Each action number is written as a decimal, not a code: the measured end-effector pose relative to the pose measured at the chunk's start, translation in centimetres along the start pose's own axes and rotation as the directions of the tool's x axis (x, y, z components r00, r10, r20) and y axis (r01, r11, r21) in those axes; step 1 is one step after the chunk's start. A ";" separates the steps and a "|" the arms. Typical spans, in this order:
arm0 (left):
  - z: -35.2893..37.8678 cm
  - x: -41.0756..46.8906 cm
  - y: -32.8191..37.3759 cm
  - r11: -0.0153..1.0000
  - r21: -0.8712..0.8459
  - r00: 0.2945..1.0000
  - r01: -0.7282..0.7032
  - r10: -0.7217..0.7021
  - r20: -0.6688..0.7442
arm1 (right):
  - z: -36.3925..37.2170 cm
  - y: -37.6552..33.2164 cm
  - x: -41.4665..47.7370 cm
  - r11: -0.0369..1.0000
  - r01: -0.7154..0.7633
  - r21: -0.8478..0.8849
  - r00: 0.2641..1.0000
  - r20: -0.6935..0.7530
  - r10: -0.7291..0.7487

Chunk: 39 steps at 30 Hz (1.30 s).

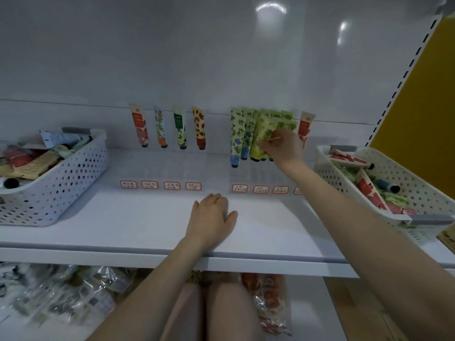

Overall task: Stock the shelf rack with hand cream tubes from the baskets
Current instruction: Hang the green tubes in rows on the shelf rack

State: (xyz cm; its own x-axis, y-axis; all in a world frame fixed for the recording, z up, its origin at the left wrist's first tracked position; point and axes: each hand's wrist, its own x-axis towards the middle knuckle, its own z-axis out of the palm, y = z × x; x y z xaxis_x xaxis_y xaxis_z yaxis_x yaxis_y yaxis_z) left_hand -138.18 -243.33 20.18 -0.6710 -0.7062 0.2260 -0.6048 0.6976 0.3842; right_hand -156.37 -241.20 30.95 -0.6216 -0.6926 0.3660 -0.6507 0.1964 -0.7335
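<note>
A clear rack (172, 168) with red-edged labels stands at the back of the white shelf (138, 222). Four tubes (179, 126) stand upright in its left half. A dense cluster of green and blue tubes (242, 134) fills the right half, with a red tube (305, 124) at its right end. My right hand (283, 146) is up against that cluster, fingers closed on a yellow-green tube (266, 134). My left hand (211, 215) lies flat on the shelf, holding nothing. A white basket (61, 178) of mixed tubes sits left; another basket (403, 173) sits right.
A slotted upright (403, 77) and a yellow panel (428, 94) bound the shelf on the right. Bagged goods (69, 291) lie on the lower shelf, below the front edge. My knees (209, 313) show at the bottom.
</note>
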 end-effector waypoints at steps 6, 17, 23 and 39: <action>0.4 0.2 -0.2 1.000 -0.007 0.999 -0.008 0.008 -0.039 | 1.8 1.1 0.3 0.999 0.002 -0.049 1.000 0.011 -0.001; 0.6 0.3 -0.2 1.000 -0.016 0.998 -0.005 0.004 -0.064 | 2.3 1.8 0.9 0.982 0.042 -0.185 0.998 0.058 -0.031; 0.7 0.2 -0.3 1.000 -0.006 0.996 -0.011 0.010 -0.085 | 2.6 2.1 0.7 0.983 0.058 -0.171 0.997 0.054 -0.049; 0.6 0.2 -0.2 1.000 -0.003 0.996 -0.014 0.014 -0.084 | 2.9 2.6 1.0 0.978 0.059 -0.199 0.998 0.047 -0.051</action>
State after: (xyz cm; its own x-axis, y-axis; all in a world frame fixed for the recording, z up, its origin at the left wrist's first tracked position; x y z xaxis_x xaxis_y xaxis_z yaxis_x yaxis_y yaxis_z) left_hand -138.45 -243.48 19.57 -0.6408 -0.7043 0.3054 -0.5940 0.7069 0.3840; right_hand -157.47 -243.38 27.76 -0.5666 -0.7337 0.3750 -0.7600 0.2894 -0.5820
